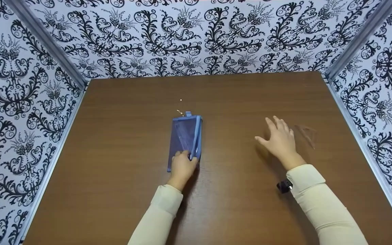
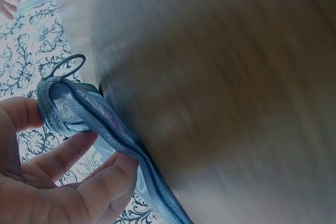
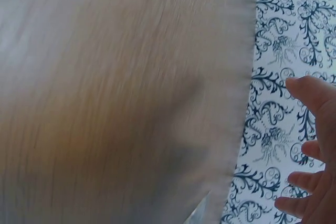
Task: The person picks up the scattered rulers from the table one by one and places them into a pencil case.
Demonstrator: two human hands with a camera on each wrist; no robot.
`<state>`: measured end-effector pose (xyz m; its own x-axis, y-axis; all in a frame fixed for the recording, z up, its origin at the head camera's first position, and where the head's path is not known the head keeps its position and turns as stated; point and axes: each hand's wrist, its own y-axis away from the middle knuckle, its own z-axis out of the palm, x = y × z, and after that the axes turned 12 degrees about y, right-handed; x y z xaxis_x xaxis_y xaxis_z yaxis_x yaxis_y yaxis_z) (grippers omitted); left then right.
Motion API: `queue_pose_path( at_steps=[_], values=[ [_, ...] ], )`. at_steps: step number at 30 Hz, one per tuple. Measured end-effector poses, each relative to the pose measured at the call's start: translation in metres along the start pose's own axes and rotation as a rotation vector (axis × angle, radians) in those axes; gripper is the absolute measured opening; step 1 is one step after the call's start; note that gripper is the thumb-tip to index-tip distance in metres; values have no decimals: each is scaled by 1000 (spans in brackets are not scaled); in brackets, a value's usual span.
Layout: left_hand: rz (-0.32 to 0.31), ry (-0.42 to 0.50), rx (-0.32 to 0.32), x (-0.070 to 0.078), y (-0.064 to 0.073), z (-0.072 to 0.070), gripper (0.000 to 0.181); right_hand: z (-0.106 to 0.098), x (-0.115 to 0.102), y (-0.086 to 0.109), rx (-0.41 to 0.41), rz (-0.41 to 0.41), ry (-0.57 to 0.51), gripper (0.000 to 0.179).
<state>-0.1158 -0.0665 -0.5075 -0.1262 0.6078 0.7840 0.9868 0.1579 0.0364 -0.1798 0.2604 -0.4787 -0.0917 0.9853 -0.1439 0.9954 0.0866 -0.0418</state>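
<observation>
A blue mesh zip pouch [image 1: 178,139] lies on the table left of centre, its zipped edge along the right side. My left hand [image 1: 183,166] grips its near end by the zipped edge. In the left wrist view the fingers [image 2: 113,179] pinch the pouch [image 2: 113,124], its edge bowed and a cord loop at one end. Something see-through with straight edges shows inside through the mesh. My right hand [image 1: 280,141] is over the table with fingers spread, holding nothing. Just right of it lies a clear set square [image 1: 305,134], its tip low in the right wrist view.
The brown wooden table [image 1: 131,204] is bordered at the back and sides by white panels with black scrollwork [image 1: 182,37]. Small shiny specks [image 1: 179,111] show by the pouch's far end. A black device [image 1: 284,186] sits at my right wrist.
</observation>
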Motion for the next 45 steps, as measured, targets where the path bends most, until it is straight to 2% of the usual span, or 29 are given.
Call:
queue_pose_path(
  at_steps=[6, 19, 29, 33, 39, 45],
  values=[
    [26, 7, 21, 0, 1, 0, 32, -1, 14, 0, -17, 24, -30, 85],
    [9, 3, 12, 1, 1, 0, 33, -3, 39, -2, -28, 72, -86, 87],
    [10, -2, 10, 1, 1, -1, 30, 0, 59, -1, -15, 72, -117, 87],
    [19, -9, 12, 2, 1, -1, 27, 1, 65, 0, -35, 74, -150, 87],
    [17, -6, 13, 1, 1, -1, 28, 3, 73, -2, -57, 65, -198, 90],
    [-2, -5, 11, 0, 0, 0, 33, 6, 81, -5, -42, 68, -249, 88]
  ],
)
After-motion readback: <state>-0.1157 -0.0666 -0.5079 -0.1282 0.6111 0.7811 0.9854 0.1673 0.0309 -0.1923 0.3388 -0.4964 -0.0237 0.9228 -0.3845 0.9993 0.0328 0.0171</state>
